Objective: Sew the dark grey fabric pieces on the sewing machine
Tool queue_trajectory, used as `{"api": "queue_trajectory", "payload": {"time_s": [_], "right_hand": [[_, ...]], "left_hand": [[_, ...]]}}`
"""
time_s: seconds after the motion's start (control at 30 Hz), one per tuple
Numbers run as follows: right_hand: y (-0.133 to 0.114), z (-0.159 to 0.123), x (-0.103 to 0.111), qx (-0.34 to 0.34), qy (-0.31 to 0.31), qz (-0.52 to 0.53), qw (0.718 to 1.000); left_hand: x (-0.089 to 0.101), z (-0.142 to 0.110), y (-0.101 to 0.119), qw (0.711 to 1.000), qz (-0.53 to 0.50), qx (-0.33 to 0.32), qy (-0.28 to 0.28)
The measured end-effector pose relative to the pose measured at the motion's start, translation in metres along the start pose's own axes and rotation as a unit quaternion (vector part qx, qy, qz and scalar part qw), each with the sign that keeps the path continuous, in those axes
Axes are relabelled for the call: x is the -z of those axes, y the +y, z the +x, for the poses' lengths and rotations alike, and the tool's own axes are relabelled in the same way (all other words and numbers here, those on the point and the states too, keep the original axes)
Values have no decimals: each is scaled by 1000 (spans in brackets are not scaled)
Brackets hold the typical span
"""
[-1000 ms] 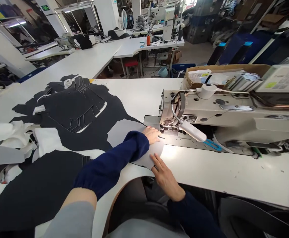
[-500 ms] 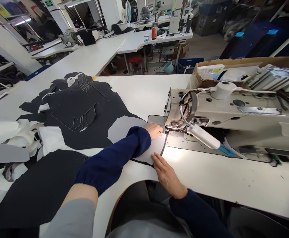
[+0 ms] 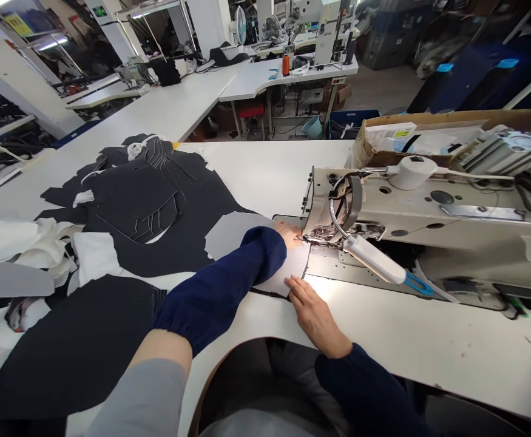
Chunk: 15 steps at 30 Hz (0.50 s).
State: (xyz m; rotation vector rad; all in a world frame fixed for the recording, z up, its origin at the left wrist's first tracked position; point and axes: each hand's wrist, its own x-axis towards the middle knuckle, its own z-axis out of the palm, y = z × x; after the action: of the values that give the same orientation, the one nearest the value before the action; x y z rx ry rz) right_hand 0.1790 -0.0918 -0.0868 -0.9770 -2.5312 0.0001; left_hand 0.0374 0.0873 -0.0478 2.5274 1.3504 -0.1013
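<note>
A light grey fabric piece [image 3: 229, 235] with a dark edge lies on the table, its right end at the needle area of a sewing machine [image 3: 465, 224]. My left hand [image 3: 289, 234] rests on the fabric close beside the presser foot, fingers stretched out and pressing down; the sleeve partly hides the cloth. Lower down, my right hand [image 3: 316, 315] lays its extended fingertips on the near right corner of the same piece. A lit lamp with a white handle [image 3: 377, 260] hangs in front of the machine head.
Dark cut fabric pieces [image 3: 133, 200] are heaped on the table to the left, with white scraps [image 3: 94, 255] beside them. Another large dark piece [image 3: 78, 340] lies nearer. Behind the machine stands an open cardboard box [image 3: 360, 142]. A white thread cone [image 3: 411, 173] sits on the machine.
The grey fabric and both hands have shifted slightly right, towards the machine. The left hand is a little closer to the presser foot. The camera view has also moved a little.
</note>
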Motion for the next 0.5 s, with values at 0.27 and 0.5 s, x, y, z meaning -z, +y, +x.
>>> {"api": "queue_trajectory", "payload": {"time_s": [0.27, 0.5], "right_hand": [[4, 1, -1, -11, 2, 22, 1000], [3, 2, -5, -27, 5, 29, 999]], "left_hand": [[9, -2, 8, 1000, 1, -9, 22], [11, -2, 13, 1000, 7, -4, 29]]}}
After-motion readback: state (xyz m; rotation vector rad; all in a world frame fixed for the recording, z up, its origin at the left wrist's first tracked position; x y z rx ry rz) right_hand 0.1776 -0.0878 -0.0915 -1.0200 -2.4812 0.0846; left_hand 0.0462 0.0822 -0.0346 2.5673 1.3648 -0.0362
